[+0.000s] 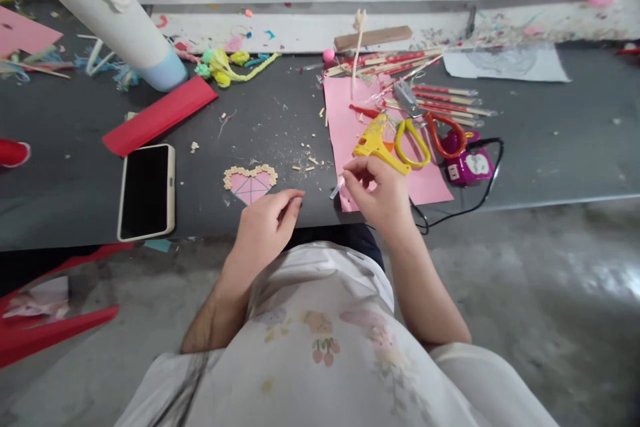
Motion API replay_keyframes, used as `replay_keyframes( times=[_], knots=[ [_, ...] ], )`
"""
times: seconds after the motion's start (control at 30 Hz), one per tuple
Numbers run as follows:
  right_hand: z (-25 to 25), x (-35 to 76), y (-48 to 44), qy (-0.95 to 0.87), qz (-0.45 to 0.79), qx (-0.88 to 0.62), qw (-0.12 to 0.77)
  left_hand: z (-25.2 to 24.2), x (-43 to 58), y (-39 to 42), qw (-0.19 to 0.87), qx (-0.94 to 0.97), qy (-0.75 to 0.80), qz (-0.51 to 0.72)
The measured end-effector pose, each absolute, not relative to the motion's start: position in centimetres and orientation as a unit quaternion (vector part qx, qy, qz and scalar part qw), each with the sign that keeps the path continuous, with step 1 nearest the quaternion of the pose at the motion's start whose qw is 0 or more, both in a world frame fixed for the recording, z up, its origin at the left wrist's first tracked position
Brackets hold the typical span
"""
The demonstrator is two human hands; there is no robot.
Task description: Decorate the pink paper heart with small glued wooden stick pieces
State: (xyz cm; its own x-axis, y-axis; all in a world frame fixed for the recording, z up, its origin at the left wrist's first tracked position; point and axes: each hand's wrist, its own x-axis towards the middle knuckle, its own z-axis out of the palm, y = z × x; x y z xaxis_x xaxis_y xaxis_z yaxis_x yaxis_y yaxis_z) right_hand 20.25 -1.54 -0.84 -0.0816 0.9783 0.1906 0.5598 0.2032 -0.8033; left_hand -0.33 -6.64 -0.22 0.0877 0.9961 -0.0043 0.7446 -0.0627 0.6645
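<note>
My left hand (267, 223) rests at the table's front edge, thumb and fingertips pressed together; anything between them is too small to make out. Just beyond it lies a pink paper heart (250, 187) with drawn lines, its upper rim covered in small beige pieces. My right hand (377, 192) is closed in a pinch on a short, thin, translucent stick (337, 188), over the left edge of a pink paper sheet (345, 147). Right behind that hand, a yellow glue gun (374, 139) lies on the sheet. Scissors (413, 140) with yellow and red handles lie beside it.
Loose beige bits (313, 160) are scattered mid-table. A phone (146, 192), red strip (160, 115) and bottle (125, 20) stand or lie to the left. Wrapped sticks (440, 100), a purple device (467, 163) and a black cord (493, 177) are on the right.
</note>
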Motion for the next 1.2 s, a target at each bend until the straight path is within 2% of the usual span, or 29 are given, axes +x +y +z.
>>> replay_keyframes(
  times=[0.2, 0.4, 0.53, 0.73, 0.9, 1.2],
  knots=[
    [-1.2, 19.1, 2.4, -0.756, 0.175, -0.562, 0.286, 0.9, -1.2, -4.8, 0.186, 0.729, 0.633, 0.181],
    [-1.5, 17.2, 3.0, -0.778, 0.206, -0.533, 0.260, 4.1, -1.6, -0.3, 0.095, 0.764, 0.633, 0.080],
    [-1.4, 17.7, 2.8, -0.767, 0.211, -0.546, 0.261, 5.2, -1.4, 3.7, 0.071, 0.791, 0.606, 0.045],
    [-0.8, 19.2, 1.8, -0.730, 0.219, -0.586, 0.274, 2.1, -0.2, 8.7, 0.079, 0.826, 0.556, 0.051],
    [-0.7, 20.0, 0.6, -0.710, 0.229, -0.599, 0.292, -0.5, 0.5, 9.8, 0.079, 0.836, 0.539, 0.067],
    [-1.2, 21.7, -0.9, -0.664, 0.245, -0.632, 0.316, -1.5, 0.8, 10.2, 0.076, 0.851, 0.518, 0.041]
  ],
)
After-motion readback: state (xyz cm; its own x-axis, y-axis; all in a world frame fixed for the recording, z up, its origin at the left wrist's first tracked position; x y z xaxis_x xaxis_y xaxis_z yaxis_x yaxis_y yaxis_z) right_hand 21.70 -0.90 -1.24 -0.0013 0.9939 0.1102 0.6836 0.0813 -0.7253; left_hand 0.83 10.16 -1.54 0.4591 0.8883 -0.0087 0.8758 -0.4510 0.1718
